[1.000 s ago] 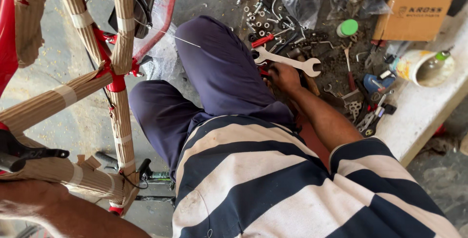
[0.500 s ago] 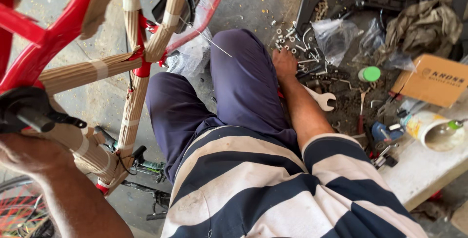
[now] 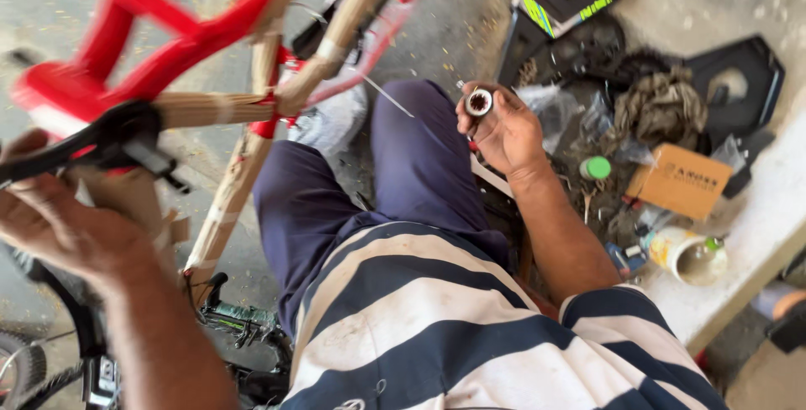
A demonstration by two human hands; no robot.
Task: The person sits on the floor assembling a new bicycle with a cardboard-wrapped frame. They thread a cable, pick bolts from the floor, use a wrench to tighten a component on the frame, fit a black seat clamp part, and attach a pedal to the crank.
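Small round metal-rimmed part [image 3: 478, 102] pinched upright above the knee.

I note a grey, dusty concrete floor [image 3: 470, 15] beneath me. To my right, a scatter lies directly on it: a brown cardboard box [image 3: 678, 180], a small green round cap [image 3: 596, 167], a crumpled dirty rag [image 3: 661, 108] and clear plastic bags [image 3: 554, 108]. Farther off lie black moulded plastic trays [image 3: 739, 74]. A pale slab [image 3: 760, 234] at near right carries a white cup [image 3: 690, 257].

Right hand [image 3: 504, 129] raised (round part [image 3: 479, 102] now)
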